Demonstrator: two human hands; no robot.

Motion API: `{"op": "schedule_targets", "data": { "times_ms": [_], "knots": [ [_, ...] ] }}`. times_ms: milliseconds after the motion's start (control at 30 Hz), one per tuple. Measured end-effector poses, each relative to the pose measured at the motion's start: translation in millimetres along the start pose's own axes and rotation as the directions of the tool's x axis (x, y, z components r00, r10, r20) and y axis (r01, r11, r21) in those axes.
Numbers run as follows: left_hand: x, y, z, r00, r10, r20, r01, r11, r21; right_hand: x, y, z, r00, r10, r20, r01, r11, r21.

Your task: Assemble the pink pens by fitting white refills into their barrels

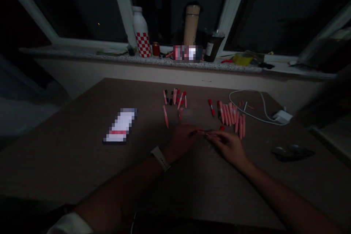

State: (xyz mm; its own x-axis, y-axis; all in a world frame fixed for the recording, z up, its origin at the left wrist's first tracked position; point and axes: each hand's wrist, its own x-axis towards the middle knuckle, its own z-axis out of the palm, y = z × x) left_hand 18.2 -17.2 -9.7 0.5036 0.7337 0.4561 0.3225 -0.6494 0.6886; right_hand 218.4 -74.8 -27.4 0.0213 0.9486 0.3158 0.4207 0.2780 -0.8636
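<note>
My left hand, with a pale watch strap at the wrist, and my right hand meet fingertip to fingertip over the table. Between them is a slim pink pen, pinched by both; dim light hides its details. Just beyond my left hand lie a loose pink pen barrel and a short pink piece. Behind these is a group of pink, red and black pens. Near my right hand rest a row of pink barrels, a red cap and a red-and-clear pen.
A lit phone lies at the left. To the right are a white charger with its cable and a pair of glasses. On the windowsill stand a checkered bottle, a beige flask and a dark packet.
</note>
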Motion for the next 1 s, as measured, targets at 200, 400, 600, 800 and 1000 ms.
{"op": "schedule_targets", "data": {
  "times_ms": [200, 400, 600, 800, 1000],
  "knots": [
    [2, 2, 1.1, 0.999, 0.037, 0.004, -0.037, 0.999, -0.01, 1, -2, -4, 1.0, 0.012, -0.011, -0.012, 0.999, 0.042],
    [2, 3, 1.0, 0.999, 0.011, 0.032, -0.011, 1.0, -0.007, 4, -2, -9, 0.997, -0.079, 0.01, 0.079, 0.997, -0.009],
    [4, 1, 2.7, 0.997, 0.048, 0.064, -0.047, 0.999, -0.014, 4, -3, -13, 0.979, -0.201, 0.037, 0.204, 0.977, -0.07],
    [4, 3, 5.1, 0.991, 0.093, 0.101, -0.093, 0.996, -0.002, 3, -9, -13, 0.97, -0.234, 0.072, 0.242, 0.962, -0.126],
    [4, 6, 2.5, 0.993, 0.082, 0.089, -0.086, 0.995, 0.041, 5, -7, -17, 0.987, -0.16, -0.004, 0.156, 0.967, -0.199]
  ]
}}
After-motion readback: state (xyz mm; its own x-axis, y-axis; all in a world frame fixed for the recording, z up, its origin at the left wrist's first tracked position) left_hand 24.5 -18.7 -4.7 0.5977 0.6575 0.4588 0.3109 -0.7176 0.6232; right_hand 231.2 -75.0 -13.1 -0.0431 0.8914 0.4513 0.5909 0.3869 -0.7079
